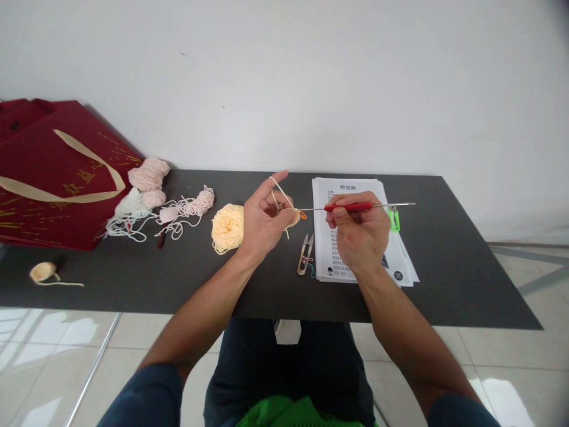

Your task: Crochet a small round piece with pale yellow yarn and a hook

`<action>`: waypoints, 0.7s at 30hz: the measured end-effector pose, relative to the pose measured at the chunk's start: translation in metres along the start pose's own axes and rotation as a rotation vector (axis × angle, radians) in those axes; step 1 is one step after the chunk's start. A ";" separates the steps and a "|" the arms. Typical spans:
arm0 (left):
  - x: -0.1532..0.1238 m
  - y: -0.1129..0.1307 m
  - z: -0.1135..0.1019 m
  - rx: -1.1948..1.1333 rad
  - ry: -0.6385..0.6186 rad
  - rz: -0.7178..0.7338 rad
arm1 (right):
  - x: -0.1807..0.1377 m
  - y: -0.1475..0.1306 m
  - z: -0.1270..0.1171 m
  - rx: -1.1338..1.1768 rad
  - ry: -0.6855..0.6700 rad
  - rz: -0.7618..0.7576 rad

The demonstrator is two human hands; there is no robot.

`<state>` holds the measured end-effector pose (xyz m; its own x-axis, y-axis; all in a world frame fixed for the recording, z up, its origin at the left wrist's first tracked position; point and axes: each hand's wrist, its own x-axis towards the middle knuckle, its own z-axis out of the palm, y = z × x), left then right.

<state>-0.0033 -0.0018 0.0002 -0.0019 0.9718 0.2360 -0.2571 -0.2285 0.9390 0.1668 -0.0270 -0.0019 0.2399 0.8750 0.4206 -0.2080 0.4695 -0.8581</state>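
My left hand (pixel 267 216) pinches a small pale yellow crochet piece (pixel 291 220) between thumb and fingers. Yellow yarn (pixel 281 188) loops over its raised index finger. An orange stitch marker (pixel 303 215) hangs at the edge of the piece. In my right hand (pixel 362 231) is a crochet hook (pixel 351 207) with a red handle, held level like a pen. Its thin metal shaft reaches left to the crochet piece; whether the tip is inside a stitch is too small to tell. A ball of yellow yarn (pixel 227 228) rests on the table just left of my left hand.
Thread snips (pixel 304 255) lie beside printed sheets (pixel 326 237) under my right hand. A green clip (pixel 394 219) is at the sheets' right edge. Pink and white yarn (pixel 149 175) and a dark red bag (pixel 48 178) stand left. A small cream piece (pixel 43 271) lies near the table's front edge.
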 end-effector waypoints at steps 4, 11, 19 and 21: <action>0.002 -0.002 -0.003 -0.054 -0.045 -0.014 | 0.002 -0.003 0.000 0.061 -0.012 0.015; -0.002 0.001 0.001 -0.107 -0.069 -0.069 | 0.005 0.006 0.003 0.202 0.001 0.212; 0.001 -0.005 0.001 -0.195 -0.053 -0.032 | 0.000 0.007 0.010 0.240 0.055 0.378; 0.003 -0.006 0.001 -0.211 -0.047 -0.013 | 0.000 0.004 0.012 0.263 0.075 0.397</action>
<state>-0.0006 0.0021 -0.0049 0.0464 0.9695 0.2407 -0.4531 -0.1943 0.8700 0.1545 -0.0240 -0.0016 0.1594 0.9862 0.0447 -0.5281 0.1234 -0.8402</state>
